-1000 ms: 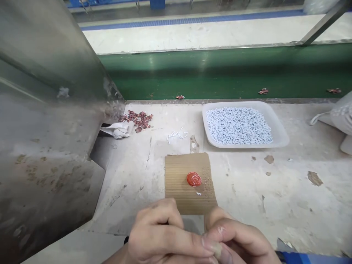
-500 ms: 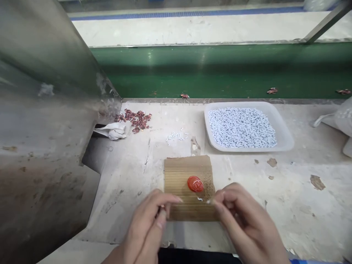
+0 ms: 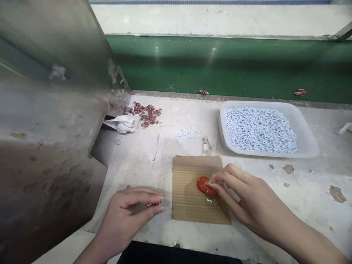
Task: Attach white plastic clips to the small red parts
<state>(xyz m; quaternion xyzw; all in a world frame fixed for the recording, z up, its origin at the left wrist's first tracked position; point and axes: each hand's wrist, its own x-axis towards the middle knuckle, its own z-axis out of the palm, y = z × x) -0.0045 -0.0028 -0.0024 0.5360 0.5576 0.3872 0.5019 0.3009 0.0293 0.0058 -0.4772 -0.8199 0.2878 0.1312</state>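
Note:
My left hand (image 3: pixel 134 211) hovers left of the cardboard square, its fingertips closed on a small reddish-brown piece (image 3: pixel 152 204), mostly hidden by the fingers. Over the cardboard (image 3: pixel 189 205), my right hand (image 3: pixel 242 192) is closed in a pinch. The tiny white curved piece at its fingertips (image 3: pixel 209 184) touches, or is just above, a glossy red blob (image 3: pixel 202 184); I cannot tell which. Another white curved piece (image 3: pixel 209 200) lies on the cardboard, just below the red blob.
A clear plastic tub (image 3: pixel 308 146) full of small white pieces stands at the right. Loose white pieces (image 3: pixel 187 134) and a heap of reddish-brown pieces (image 3: pixel 150 114) lie behind the cardboard. Metal sheeting (image 3: pixel 55 146) rises at left; a green belt (image 3: pixel 233 73) runs along the back.
My right hand has moved over the red blob, bringing the white piece to it. My left hand has drawn away leftward from the cardboard, still pinching its piece. The view has shifted slightly.

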